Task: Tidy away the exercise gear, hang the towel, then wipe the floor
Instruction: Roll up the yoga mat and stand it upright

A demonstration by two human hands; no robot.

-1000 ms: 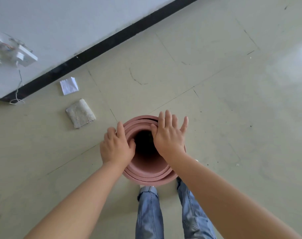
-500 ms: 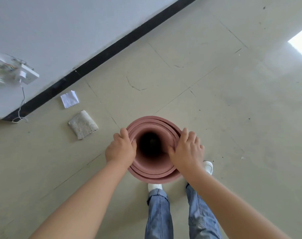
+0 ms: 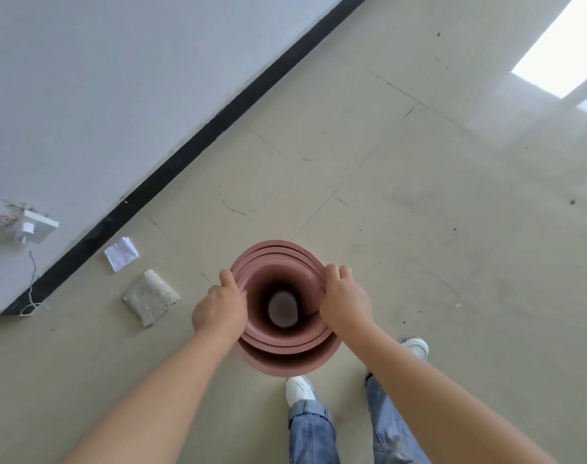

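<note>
A: Right, logging the head view. Rolled pink mat [image 3: 287, 358] stands on end on the floor [image 3: 419, 229], directly ahead of my feet, seen straight down its bore. Layers spiral loosely at the top rim; pale floor shows through the hole at the bottom.

B: Hands?

A: Left hand [image 3: 218, 311] on the left side of the rim, fingers curled over the top edge, thumb side toward the bore, gripping the layers. Right hand [image 3: 344, 301] on the right side of the rim, fingers bent over the outer edge, holding the roll. Both forearms bare, reaching down into frame.

B: Is the mat lifted or resting?

A: Cannot tell from this angle; the lower end is hidden by the roll itself.

B: Anything else on the floor?

A: Folded beige cloth [image 3: 150, 298] lies flat to the left of the mat, apart from it. Just beyond the cloth, a small white paper [image 3: 121, 254] near the black skirting [image 3: 218, 125] where the grey-white wall [image 3: 101, 78] meets the tiles. White fitting [image 3: 21, 226] with a thin cord hangs off the wall at far left. White shoes [image 3: 300, 390] and blue jeans [image 3: 312, 433] below the mat. Bright light patch [image 3: 560, 51] on the tiles, upper right.
</note>
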